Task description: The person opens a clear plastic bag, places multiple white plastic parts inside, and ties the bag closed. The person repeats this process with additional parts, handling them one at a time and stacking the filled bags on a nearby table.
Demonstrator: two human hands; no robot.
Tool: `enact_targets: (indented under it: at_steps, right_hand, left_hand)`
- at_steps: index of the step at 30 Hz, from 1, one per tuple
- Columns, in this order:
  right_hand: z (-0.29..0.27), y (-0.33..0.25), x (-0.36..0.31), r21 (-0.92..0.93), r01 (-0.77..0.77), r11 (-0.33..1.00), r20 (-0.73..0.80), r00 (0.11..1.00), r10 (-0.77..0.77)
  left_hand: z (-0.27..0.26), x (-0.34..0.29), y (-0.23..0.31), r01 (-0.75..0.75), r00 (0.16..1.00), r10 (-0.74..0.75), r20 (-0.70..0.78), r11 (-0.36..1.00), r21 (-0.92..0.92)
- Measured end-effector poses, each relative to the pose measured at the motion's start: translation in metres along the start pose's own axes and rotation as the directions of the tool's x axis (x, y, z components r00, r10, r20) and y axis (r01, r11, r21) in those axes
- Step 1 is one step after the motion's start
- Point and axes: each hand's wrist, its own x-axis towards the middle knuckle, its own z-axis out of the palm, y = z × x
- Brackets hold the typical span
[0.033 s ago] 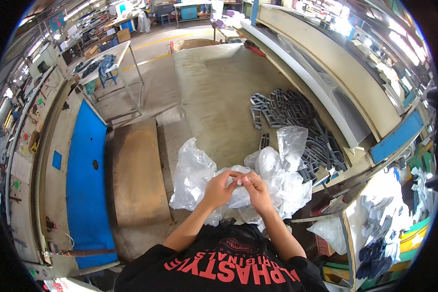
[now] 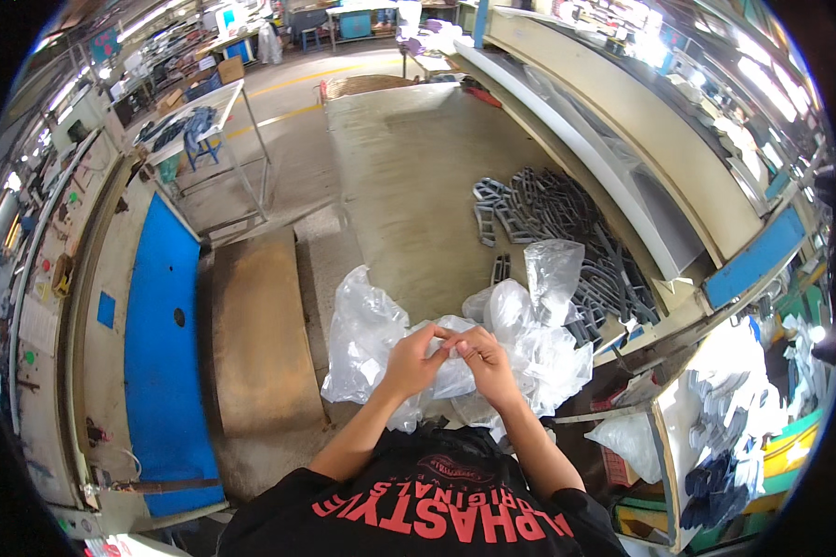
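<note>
My left hand point(image 2: 414, 356) and my right hand point(image 2: 483, 359) meet at the fingertips over a heap of crumpled clear plastic bags point(image 2: 367, 316) at the table's near edge. Both are closed in a pinch, thumbs and forefingers touching each other. A bit of the clear plastic bag point(image 2: 453, 376) appears gathered between them, though the fingers mostly hide it. Right behind the heap, another bag point(image 2: 555, 269) stands up stiffly. Beside it, on the right, lies a pile of dark grey curved, slotted strips point(image 2: 553, 213).
The greenish table point(image 2: 409, 176) stretches away ahead. Along its right side runs a long machine with a white roll point(image 2: 576, 139). A brown board point(image 2: 260, 334) and a blue-panelled machine point(image 2: 163, 362) stand left. At lower right is a bin point(image 2: 669, 464) of grey and dark pieces.
My hands stay over the plastic with only a slight shift of the fingers. The whole view has moved a little.
</note>
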Motion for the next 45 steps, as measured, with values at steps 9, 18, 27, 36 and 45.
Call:
enact_targets:
  at_steps: [9, 18, 27, 36, 45]
  right_hand:
    - [-0.007, -0.012, -0.004, -0.534, 0.143, 0.834, -0.070, 0.975, -0.212]
    - [-0.014, -0.006, -0.004, -0.672, 0.169, 0.721, -0.045, 0.962, -0.268]
    - [0.004, -0.015, 0.000, -0.808, 0.294, 0.512, -0.002, 0.866, -0.500]
    - [0.019, -0.024, 0.008, -0.854, 0.278, 0.440, 0.062, 0.894, -0.444]
    - [0.013, 0.008, 0.008, -0.614, 0.526, 0.589, 0.321, 0.847, -0.423]
  left_hand:
    - [-0.016, 0.016, -0.013, -0.070, 0.962, 0.149, 0.229, 0.945, -0.319]
    - [-0.007, 0.017, -0.004, -0.345, 0.938, 0.346, 0.028, 0.938, -0.043]
    - [0.009, 0.016, -0.005, -0.004, 0.991, 0.032, -0.126, 0.976, 0.218]
    - [0.009, 0.024, -0.039, 0.139, 0.988, -0.073, 0.137, 0.805, -0.577]
    - [0.026, 0.022, -0.055, 0.348, 0.920, -0.372, 0.126, 0.622, -0.702]
